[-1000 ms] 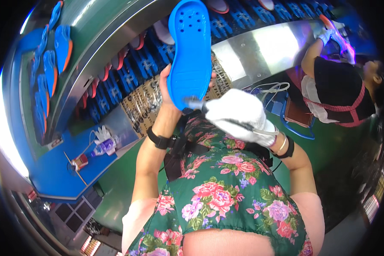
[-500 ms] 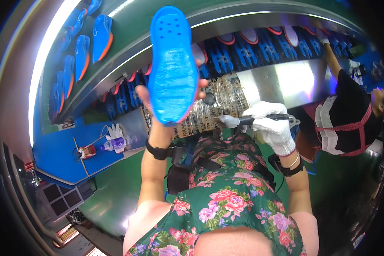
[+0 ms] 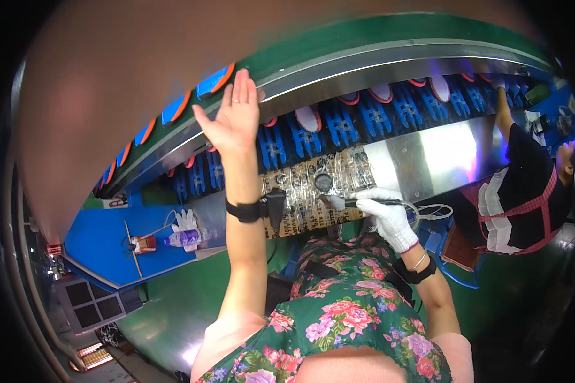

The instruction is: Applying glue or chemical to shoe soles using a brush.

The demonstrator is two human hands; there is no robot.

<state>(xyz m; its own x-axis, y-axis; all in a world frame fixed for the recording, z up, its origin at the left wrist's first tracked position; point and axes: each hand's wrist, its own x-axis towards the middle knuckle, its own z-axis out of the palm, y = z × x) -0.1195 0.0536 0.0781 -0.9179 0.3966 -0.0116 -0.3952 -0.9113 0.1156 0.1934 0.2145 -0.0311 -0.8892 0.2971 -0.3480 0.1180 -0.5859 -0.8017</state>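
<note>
At the far left stands a blue table (image 3: 96,236). On its right half sits a small red container (image 3: 145,244), with a thin stick (image 3: 133,249) standing just to its left and running toward the near edge. By the right edge lies a purple-labelled bottle (image 3: 184,239), and a white glove (image 3: 186,220) lies just beyond it, near the far right corner.

Farther up, several blue soles (image 3: 176,110) with orange rims lie in a row on the green belt (image 3: 300,57), near its metal edge; a large brownish blur hides part of the row. The person's left hand (image 3: 235,118) is raised just beside the nearest soles, palm showing, fingers extended and thumb spread wide. Whether it touches the belt's edge cannot be told.

Below the belt runs a row of blue racks (image 3: 342,127), some carrying pale, pink-edged pieces (image 3: 308,119). In front of them, patterned cardboard (image 3: 300,214) covers the left part of the metal bench (image 3: 402,156). A dark round object (image 3: 324,183) rests near the middle of the cardboard. The brush (image 3: 350,203) is over the cardboard's right part, its bristle end pointing left; the gloved right hand (image 3: 387,217) grips its handle, fingers closed around it.

Right of that hand, a pale cable (image 3: 433,212) loops above a brown-topped stool (image 3: 461,250). At the far right, a co-worker (image 3: 524,185) reaches toward the racks.
</note>
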